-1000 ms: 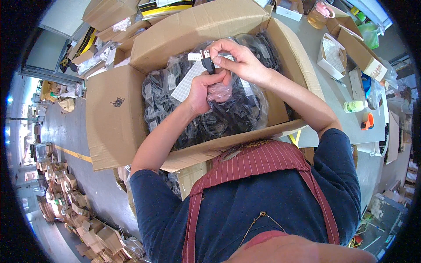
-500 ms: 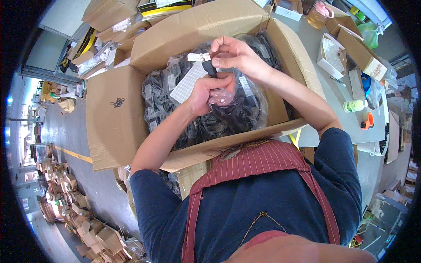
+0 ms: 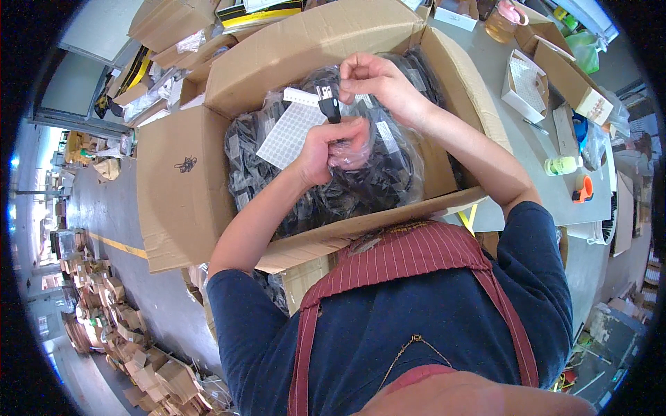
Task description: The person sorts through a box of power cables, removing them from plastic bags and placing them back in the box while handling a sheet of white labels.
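The left hand (image 3: 325, 149) is closed on a black plug (image 3: 330, 109), its prongs (image 3: 324, 91) showing, over an open cardboard box (image 3: 173, 177) of bagged black bundles (image 3: 244, 163). A white dotted sheet (image 3: 291, 132) is beside the plug. The right hand (image 3: 381, 82) hovers near, fingers curled; I can't tell whether they pinch anything.

Black plug (image 3: 329, 107) in left hand (image 3: 323, 148)

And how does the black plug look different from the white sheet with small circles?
The black plug is smaller than the white sheet. The plug is chunky, with metal prongs; the sheet is thin, with rows of small circles. Both appear over bagged items in the open carton.
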A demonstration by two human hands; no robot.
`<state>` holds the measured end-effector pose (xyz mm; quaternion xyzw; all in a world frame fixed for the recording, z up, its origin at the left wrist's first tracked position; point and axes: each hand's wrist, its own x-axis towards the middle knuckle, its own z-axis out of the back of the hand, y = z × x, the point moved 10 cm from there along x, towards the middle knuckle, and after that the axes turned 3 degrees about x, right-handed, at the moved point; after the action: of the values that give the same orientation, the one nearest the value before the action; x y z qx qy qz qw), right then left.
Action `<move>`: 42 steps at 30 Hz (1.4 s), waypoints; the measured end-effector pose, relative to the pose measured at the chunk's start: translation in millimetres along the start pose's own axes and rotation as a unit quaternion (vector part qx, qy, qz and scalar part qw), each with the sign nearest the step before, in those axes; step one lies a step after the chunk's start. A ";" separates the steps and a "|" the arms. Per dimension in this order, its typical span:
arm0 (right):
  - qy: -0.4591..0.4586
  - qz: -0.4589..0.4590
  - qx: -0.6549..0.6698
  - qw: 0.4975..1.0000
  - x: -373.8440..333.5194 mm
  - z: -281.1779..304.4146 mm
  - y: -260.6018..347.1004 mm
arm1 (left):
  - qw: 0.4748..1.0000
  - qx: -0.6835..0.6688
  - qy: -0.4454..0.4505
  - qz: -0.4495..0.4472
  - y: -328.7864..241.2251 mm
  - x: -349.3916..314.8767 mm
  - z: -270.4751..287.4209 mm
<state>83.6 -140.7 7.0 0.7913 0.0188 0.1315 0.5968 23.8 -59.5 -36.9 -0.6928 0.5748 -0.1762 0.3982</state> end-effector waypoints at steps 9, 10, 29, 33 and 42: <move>0.001 0.079 -0.276 0.958 9.6 17.3 -38.7 | 0.997 0.068 -0.025 -0.034 -3.6 -5.1 -13.1; -0.018 0.100 -0.365 0.926 10.3 18.4 -39.3 | 0.996 0.073 -0.044 -0.032 -4.1 -7.5 -14.3; 0.126 -0.070 -0.297 0.944 12.2 9.6 -92.8 | 0.990 0.130 -0.005 -0.050 1.1 -24.8 -45.4; 0.143 -0.040 -0.263 0.953 11.7 3.5 -86.0 | 0.988 0.147 0.010 -0.044 1.7 -27.4 -61.4; 0.131 -0.100 -0.205 0.965 -5.4 -20.7 -62.4 | 0.976 0.129 -0.150 -0.088 3.2 -27.2 -66.1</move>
<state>81.5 -104.3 -48.0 0.6217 0.1484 0.1747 0.7490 -32.2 -57.2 7.5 -0.7020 0.4178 -0.1769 0.5489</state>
